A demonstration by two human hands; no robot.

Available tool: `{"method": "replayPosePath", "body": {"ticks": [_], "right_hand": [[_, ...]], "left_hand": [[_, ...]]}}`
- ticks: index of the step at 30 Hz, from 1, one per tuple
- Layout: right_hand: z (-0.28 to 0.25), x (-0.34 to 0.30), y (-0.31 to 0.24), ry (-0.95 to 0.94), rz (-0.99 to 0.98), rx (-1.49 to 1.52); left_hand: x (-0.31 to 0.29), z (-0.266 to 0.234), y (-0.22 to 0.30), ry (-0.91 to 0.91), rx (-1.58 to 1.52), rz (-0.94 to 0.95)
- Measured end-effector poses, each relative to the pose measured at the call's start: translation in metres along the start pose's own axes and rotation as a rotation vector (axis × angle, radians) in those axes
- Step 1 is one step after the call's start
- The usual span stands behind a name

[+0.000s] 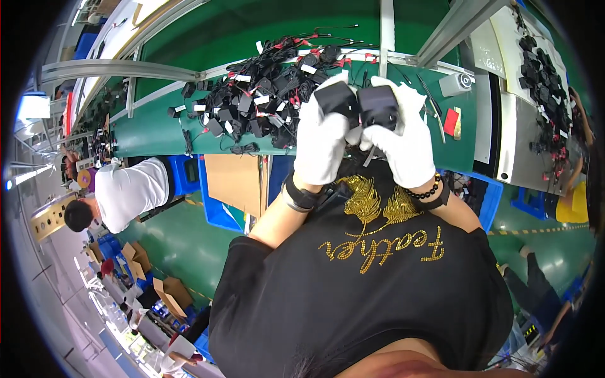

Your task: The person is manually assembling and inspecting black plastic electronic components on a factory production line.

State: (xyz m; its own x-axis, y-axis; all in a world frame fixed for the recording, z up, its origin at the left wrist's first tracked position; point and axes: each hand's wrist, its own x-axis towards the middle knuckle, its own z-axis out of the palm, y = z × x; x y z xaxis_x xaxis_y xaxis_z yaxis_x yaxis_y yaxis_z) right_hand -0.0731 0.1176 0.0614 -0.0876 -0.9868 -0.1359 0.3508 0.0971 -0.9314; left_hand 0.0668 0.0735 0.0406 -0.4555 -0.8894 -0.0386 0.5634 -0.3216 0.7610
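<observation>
In my left hand (320, 145), white-gloved and closed, is a black power adapter (335, 99). My right hand (406, 143), also gloved in white, grips a second black power adapter (378, 106). Both adapters are held side by side over the near edge of the green bench (148, 133), close together in front of my chest. Dark cable shows below them between my hands, partly hidden by the gloves. Left of my hands lies a heaped pile of black adapters (252, 101) with coiled cables, white labels and red tags.
On the bench to the right are a white box-shaped thing (452, 85), a red card (451, 121) and a thin dark tool (430, 96). Blue bins flank me; the left one holds a cardboard sheet (232, 183). Metal posts (387, 38) rise behind. A person in white (135, 192) sits left.
</observation>
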Motion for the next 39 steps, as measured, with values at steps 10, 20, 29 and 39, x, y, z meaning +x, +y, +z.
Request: {"method": "replayPosePath", "body": {"ticks": [10, 20, 29, 39], "right_hand": [[-0.014, -0.001, 0.012, -0.090, -0.167, -0.108], [-0.018, 0.018, 0.018, -0.054, -0.134, 0.200], [-0.009, 0.000, 0.005, 0.015, -0.158, 0.275], [0.016, -0.003, -0.009, 0.075, -0.700, -1.118]], "left_hand": [[-0.003, 0.005, 0.003, -0.011, 0.729, 0.155], [-0.001, 0.006, -0.010, -0.029, 1.070, 0.674], [-0.002, -0.023, 0.000, -0.141, -0.753, -0.106], [0.006, 0.001, 0.002, 0.104, -0.257, -0.236]]}}
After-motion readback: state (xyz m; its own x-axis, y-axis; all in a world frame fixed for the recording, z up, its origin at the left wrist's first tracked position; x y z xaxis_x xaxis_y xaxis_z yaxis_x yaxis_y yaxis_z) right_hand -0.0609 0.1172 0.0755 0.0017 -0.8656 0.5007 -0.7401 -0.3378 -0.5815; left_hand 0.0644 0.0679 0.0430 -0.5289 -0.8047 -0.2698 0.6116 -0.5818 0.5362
